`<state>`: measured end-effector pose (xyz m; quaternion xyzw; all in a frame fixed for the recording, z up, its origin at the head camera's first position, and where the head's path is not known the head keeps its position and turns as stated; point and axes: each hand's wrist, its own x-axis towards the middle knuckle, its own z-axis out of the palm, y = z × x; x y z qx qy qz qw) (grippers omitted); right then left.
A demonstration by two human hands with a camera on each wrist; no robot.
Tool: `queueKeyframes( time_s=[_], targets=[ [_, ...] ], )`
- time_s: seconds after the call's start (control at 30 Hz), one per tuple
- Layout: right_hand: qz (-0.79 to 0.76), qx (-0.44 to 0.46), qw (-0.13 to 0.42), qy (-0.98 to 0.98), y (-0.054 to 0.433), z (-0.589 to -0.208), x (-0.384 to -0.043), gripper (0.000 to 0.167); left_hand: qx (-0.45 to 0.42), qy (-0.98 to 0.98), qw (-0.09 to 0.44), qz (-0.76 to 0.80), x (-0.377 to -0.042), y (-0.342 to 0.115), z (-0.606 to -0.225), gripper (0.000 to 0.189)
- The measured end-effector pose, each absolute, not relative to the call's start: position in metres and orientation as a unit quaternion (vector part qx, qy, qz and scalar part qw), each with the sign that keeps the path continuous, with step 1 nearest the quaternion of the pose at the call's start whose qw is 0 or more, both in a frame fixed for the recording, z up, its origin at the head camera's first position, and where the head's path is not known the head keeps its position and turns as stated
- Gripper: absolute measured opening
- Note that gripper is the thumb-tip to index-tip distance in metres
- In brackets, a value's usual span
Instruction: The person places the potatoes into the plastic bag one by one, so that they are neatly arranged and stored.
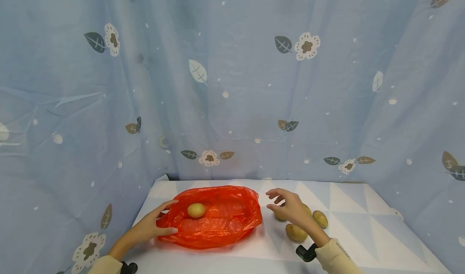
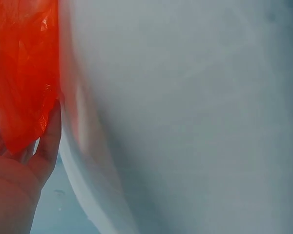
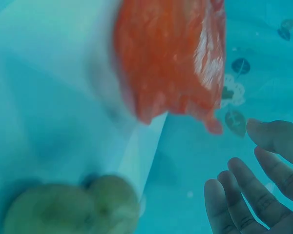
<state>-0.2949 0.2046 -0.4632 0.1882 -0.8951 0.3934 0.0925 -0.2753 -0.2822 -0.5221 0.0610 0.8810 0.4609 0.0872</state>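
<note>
A red plastic bag [image 1: 232,229] lies spread on the table with its mouth facing up, and one potato [image 1: 196,210] rests inside near its left end. My left hand [image 1: 147,225] holds the bag's left end, thumb at the near side and fingers at the far side; the left wrist view shows the red film [image 2: 24,73] between them. To the right of the bag my right hand [image 1: 290,207] hangs in the air with loosely bent fingers and nothing in them. Below and beside it lie several potatoes [image 1: 296,233], some partly hidden by the hand.
The table [image 1: 348,241] has a white cloth with pale triangles. A blue curtain [image 1: 247,104] with flowers and leaves stands behind it and along both sides. One potato [image 1: 320,218] lies farthest right in the group.
</note>
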Motion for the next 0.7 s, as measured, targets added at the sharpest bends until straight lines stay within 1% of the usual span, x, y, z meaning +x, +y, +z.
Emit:
queueKeyframes(
  time_s=[0.3, 0.7],
  targets=[
    [0.375, 0.150, 0.092, -0.910, 0.246, -0.473, -0.282, 0.033, 0.066, 0.876, 0.089, 0.469, -0.278, -0.283, -0.519, 0.088],
    [0.363, 0.109, 0.077, -0.922, 0.279, -0.490, -0.267, 0.037, 0.077, 0.877, 0.084, 0.466, -0.279, -0.284, -0.518, 0.090]
  ],
)
